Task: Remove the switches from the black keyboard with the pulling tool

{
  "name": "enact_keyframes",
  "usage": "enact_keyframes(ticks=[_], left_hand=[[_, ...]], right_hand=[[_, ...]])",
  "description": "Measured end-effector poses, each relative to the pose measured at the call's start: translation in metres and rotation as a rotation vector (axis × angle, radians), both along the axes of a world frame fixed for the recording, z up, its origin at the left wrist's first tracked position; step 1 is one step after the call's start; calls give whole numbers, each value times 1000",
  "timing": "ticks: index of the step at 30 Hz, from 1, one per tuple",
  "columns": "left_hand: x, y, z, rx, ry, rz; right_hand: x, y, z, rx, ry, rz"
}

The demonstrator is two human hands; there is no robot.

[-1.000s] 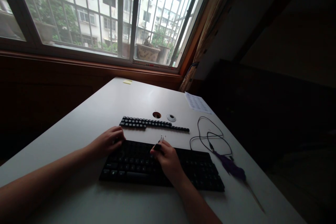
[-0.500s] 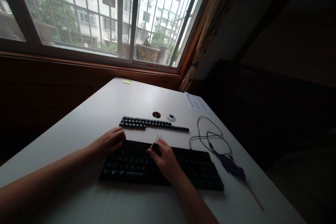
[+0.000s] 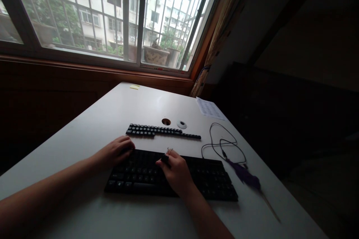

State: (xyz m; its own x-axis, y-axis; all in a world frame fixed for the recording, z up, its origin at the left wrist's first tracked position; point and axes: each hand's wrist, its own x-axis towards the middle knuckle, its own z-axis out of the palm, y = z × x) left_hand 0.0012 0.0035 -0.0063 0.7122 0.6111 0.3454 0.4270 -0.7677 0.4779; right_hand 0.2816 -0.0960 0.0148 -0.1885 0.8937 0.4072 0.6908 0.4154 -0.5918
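Black keyboard point(image 3: 151, 180): likely stiff, fairly light; best gripped by end edges. Left hand point(image 3: 120, 150) curled at corner, hold unclear; right hand point(image 3: 176, 170) pinching small dark wire-pronged tool point(image 3: 165, 158).

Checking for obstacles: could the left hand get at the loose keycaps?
Probably yes: the left hand is at the far left corner of the keyboard, the loose keycaps lie just beyond, and nothing visible stands between.
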Motion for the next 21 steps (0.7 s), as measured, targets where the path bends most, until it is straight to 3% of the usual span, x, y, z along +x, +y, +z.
enact_keyframes(ticks=[10, 21], left_hand=[[1, 0, -1, 13, 21, 3], [1, 1, -3, 37, 14, 13]], right_hand=[[2, 1, -7, -59, 183, 13], [2, 4, -8, -48, 227, 55]])
